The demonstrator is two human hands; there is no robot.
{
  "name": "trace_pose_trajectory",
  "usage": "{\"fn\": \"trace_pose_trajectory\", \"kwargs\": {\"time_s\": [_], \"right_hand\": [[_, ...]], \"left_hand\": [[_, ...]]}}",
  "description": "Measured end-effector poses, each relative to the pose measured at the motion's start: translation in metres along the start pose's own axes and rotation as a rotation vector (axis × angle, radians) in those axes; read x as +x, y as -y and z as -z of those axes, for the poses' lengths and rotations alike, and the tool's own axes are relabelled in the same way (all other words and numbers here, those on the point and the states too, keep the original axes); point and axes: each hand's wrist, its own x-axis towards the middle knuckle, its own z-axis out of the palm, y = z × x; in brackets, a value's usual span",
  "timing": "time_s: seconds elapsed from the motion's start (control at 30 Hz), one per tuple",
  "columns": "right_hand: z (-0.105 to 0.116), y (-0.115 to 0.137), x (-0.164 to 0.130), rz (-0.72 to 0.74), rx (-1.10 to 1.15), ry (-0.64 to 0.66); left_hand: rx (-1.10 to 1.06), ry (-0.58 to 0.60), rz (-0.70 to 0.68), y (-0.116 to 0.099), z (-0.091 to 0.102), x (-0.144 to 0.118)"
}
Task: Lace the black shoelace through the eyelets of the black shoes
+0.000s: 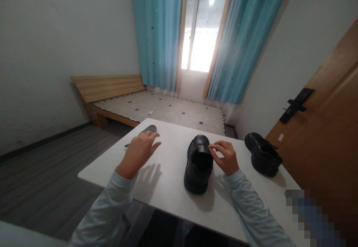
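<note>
1. A white surface (167, 187) was seen from above and behind the hands, in a small room with a grey floor

2. A black shoe (198, 165) was set near the middle of the surface, its toe pointed away from the viewer and its opening turned upward, so the inside was exposed

3. The right hand (226, 158) was placed at the right edge of the shoe's opening. Its fingertips (214, 147) were pinched at the rim or tongue; what exactly was grasped could not be told, but the grip was closed lightly on the shoe's upper, apparently so the opening was held spread

4. The left hand (140, 151) was held over the surface well to the left of the shoe, palm down, fingers loosely spread and released, nothing held. It was stretched toward a dark insole (148, 129) laid flat near the far left edge; whether the fingertips touched it could not be told

5. A second black shoe (263, 154) was stood near the right edge of the surface, apart from both hands, kept out of the way of the first

6. Both arms were covered in pale blue sleeves (112, 202)

7. Behind the surface a low wooden bed (156, 107) with a patterned mattress was seen, and beyond it a bright window (200, 34) framed by blue curtains (156, 31). A brown door (327, 127) with a black handle was seen on the right
</note>
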Motion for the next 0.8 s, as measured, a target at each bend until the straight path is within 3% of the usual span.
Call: {"fn": "trace_pose_trajectory", "kwargs": {"time_s": [0.17,0.37,0.53,0.8], "right_hand": [[0.0,0.0,0.001,0.009,-0.005,-0.011],[0.0,0.0,0.002,0.02,-0.003,-0.019],[0.0,0.002,0.002,0.015,-0.001,-0.014],[0.0,0.001,0.002,0.009,0.0,-0.006]], "left_hand": [[0.022,-0.027,-0.306,-0.057,0.005,-0.013],[-0.074,0.027,-0.503,-0.106,-0.008,-0.032],[-0.05,0.09,-0.568,-0.124,-0.029,-0.043],[0.018,0.149,-0.498,-0.133,-0.047,-0.048]]}}
